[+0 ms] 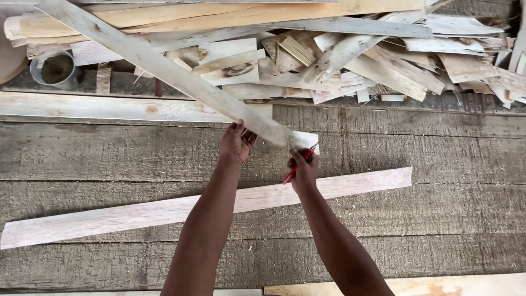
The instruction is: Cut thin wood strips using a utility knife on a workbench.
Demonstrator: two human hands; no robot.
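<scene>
Plank (164, 68), long and pale, slants from the upper left down to both hands above the grey wooden table (438, 219). Left hand (236, 142) has its grip clenched on the plank's lower edge; right hand (304, 170) grasps the plank's near end together with a red pencil (296, 167). Beneath lies another pale strip (137, 214); offcuts (383, 60) pile behind.

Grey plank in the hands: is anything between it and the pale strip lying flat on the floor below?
Nothing visible. The left hand and right hand, which also holds a red pencil, grip the grey plank above the pale strip; only the forearms cross the strip.
</scene>
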